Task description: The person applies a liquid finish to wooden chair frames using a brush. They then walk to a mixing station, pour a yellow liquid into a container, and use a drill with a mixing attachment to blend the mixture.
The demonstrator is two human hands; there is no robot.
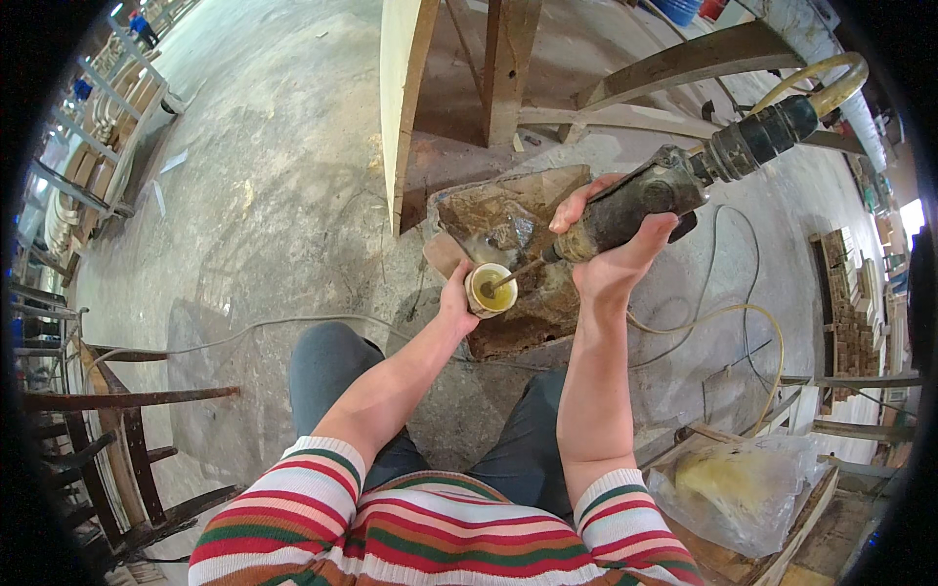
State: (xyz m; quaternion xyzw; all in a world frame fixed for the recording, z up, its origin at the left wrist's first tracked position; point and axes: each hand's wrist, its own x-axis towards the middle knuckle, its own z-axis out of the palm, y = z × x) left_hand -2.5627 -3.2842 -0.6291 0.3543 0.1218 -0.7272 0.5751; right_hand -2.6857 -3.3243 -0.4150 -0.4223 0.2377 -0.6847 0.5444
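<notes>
My left hand (456,299) is wrapped round the side of a small pale cup (511,296) that holds a yellowish liquid (502,292). In my right hand (623,262) is a dark, worn drill-like power tool (640,202), tilted down to the left. From its nose a thin rod (529,271) reaches into the cup, with its end in the liquid. Beneath both hands a brown, stained, crusted sheet or tray (518,337) lies on the concrete floor. A small tan block-like piece (445,253) sits just behind the cup, partly covered by my left fingers.
A yellowish hose (831,90) runs from the tool's back end. Wooden frame parts (508,68) stand ahead. Cables (708,264) trail over the floor at right. A plastic bag of pale yellow material (740,485) rests at lower right. Dark wooden frames (122,420) stand at left.
</notes>
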